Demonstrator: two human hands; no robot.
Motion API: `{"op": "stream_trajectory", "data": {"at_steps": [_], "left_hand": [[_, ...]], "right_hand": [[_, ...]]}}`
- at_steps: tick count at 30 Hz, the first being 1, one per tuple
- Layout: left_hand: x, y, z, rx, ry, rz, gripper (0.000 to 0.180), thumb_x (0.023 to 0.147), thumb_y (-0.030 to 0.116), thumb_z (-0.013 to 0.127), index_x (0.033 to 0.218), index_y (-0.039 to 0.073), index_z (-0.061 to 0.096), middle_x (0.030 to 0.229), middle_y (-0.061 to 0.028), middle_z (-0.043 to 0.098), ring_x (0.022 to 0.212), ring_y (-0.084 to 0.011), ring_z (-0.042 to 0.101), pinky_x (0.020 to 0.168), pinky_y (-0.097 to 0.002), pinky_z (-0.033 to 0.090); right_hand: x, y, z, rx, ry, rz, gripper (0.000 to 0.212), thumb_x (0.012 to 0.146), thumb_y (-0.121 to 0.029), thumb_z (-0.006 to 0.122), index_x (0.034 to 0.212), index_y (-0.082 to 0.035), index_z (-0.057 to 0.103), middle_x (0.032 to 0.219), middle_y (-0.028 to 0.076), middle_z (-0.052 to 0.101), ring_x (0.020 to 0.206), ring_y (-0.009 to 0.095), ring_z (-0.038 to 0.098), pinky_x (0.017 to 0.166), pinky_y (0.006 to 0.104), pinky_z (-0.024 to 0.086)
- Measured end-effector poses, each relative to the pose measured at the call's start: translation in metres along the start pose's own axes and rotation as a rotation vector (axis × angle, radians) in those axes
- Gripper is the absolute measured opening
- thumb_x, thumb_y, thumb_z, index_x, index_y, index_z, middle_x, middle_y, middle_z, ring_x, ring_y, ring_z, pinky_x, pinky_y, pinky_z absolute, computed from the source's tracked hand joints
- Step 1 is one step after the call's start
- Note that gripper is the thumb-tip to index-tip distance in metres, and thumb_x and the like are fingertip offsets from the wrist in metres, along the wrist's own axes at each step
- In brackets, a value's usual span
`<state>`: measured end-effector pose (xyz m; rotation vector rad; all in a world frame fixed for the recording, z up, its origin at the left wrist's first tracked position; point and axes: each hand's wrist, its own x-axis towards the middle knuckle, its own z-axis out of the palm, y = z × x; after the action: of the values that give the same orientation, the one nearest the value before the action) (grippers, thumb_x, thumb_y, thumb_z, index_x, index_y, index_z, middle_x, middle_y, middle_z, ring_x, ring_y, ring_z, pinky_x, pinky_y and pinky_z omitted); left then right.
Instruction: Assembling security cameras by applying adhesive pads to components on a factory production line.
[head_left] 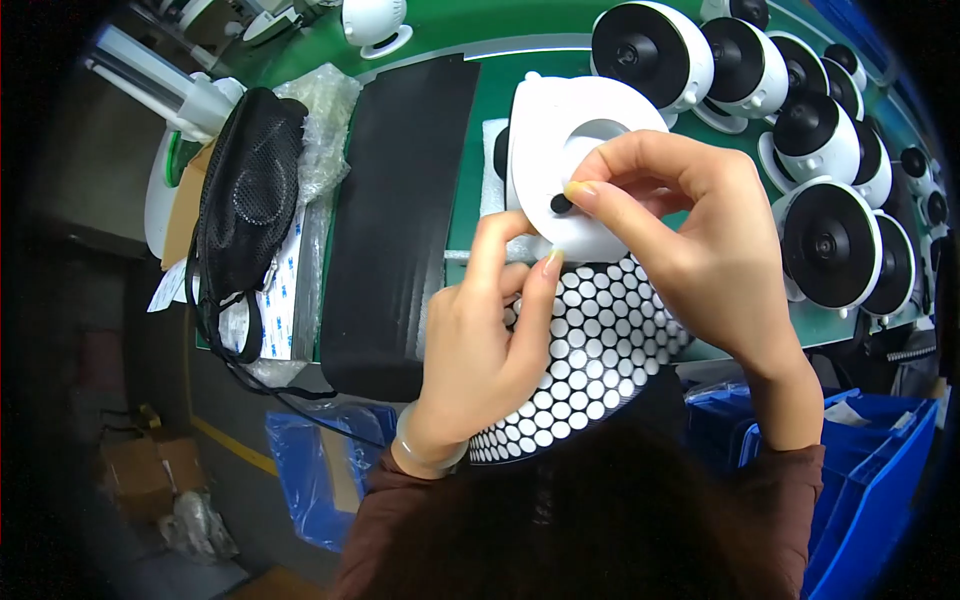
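Observation:
A white rounded plastic device (545, 120) with a round recess faces up in front of me. The thumb and index finger of my left hand (485, 320) grip its near left edge. My right hand (705, 230) reaches over it from the right, thumb and index finger pinched together beside a small black round piece (561, 204) on the white surface. Whether those fingertips hold anything is hidden. Below the device lies a black sheet covered in white round pads (590, 350), partly under my left hand. White foam (492, 165) shows at the device's left.
Several white ball-shaped devices with black round fronts (645, 55) stand at the right. Another white device (375, 20) is at the back. A black mat (395, 220), a black mesh pouch (255, 190) and bubble wrap (325, 120) lie left. Blue bins (870, 480) stand below right.

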<state>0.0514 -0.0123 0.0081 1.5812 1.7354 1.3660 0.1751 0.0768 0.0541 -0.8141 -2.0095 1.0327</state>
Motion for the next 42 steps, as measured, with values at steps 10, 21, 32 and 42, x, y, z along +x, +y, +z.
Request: {"op": "stream_trajectory", "data": {"at_steps": [10,21,32,42], "left_hand": [[0.006,0.003,0.000,0.027,-0.042,0.012,0.018,0.087,0.011,0.046,0.102,0.003,0.044,0.052,-0.0096,0.054,0.042,-0.0250,0.054,0.040,-0.0312,0.036],[0.007,0.001,0.000,0.023,-0.045,0.040,0.014,0.087,0.011,0.046,0.099,0.004,0.043,0.052,-0.0090,0.053,0.042,-0.0255,0.054,0.039,-0.0331,0.036],[-0.001,0.002,0.005,0.029,0.081,0.024,0.023,0.086,0.008,0.048,0.105,0.000,0.039,0.049,-0.0082,0.052,0.040,-0.0214,0.053,0.038,-0.0303,0.035],[-0.006,0.004,-0.010,-0.005,0.109,0.338,0.013,0.080,-0.005,0.051,0.092,-0.002,0.050,0.066,-0.0091,0.056,0.047,-0.0128,0.053,0.043,-0.0226,0.038]], "right_hand": [[0.001,0.004,0.008,-0.126,0.081,-0.084,0.010,0.073,-0.009,0.064,0.077,0.001,0.062,0.070,0.003,0.062,0.061,0.006,0.055,0.057,0.0177,0.042],[0.001,0.001,0.005,-0.071,0.057,-0.024,0.011,0.073,-0.010,0.066,0.076,0.000,0.062,0.071,0.001,0.061,0.062,0.005,0.053,0.056,0.0171,0.042],[0.001,0.002,0.004,-0.128,0.056,-0.088,0.008,0.074,-0.008,0.064,0.076,0.000,0.062,0.072,0.002,0.062,0.063,0.006,0.054,0.056,0.0163,0.041],[-0.016,-0.004,0.001,-0.027,-0.038,-0.240,0.008,0.069,0.003,0.063,0.077,0.001,0.061,0.094,0.013,0.060,0.076,0.012,0.056,0.063,0.0203,0.043]]}}
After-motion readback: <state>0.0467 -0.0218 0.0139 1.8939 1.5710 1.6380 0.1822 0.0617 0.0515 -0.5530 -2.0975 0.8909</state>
